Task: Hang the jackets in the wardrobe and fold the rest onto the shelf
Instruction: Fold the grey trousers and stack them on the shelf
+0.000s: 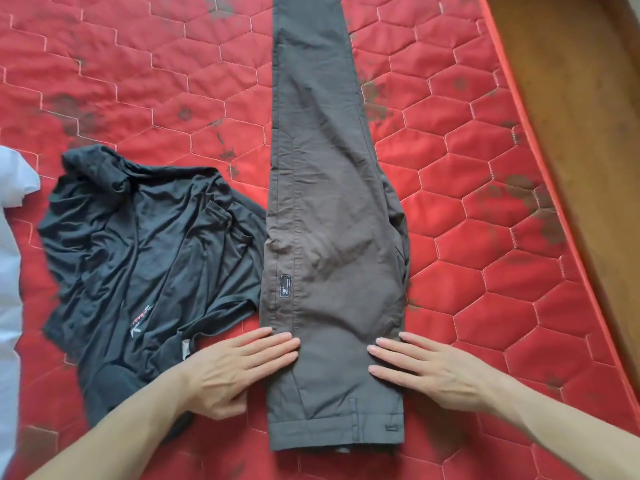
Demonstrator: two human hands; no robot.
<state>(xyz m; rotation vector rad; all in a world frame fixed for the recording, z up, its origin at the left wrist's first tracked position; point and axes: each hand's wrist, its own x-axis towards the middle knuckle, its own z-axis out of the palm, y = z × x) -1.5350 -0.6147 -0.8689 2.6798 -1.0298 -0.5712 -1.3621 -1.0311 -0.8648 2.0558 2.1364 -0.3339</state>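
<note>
Trousers (332, 237), one grey-brown pair folded leg on leg, lie lengthwise down the middle of the red quilted mattress (485, 237), waistband at its near edge. A small dark label (285, 285) on the left seam carries white writing too small to read. The left hand (239, 368) and the right hand (429, 368) both press flat, fingers straight, on the trousers near the waistband, gripping nothing. One crumpled black T-shirt (138, 258) with an unreadable red-and-white print lies just left, touching the trousers. One white garment (10, 237) shows at the mattress's left edge.
</note>
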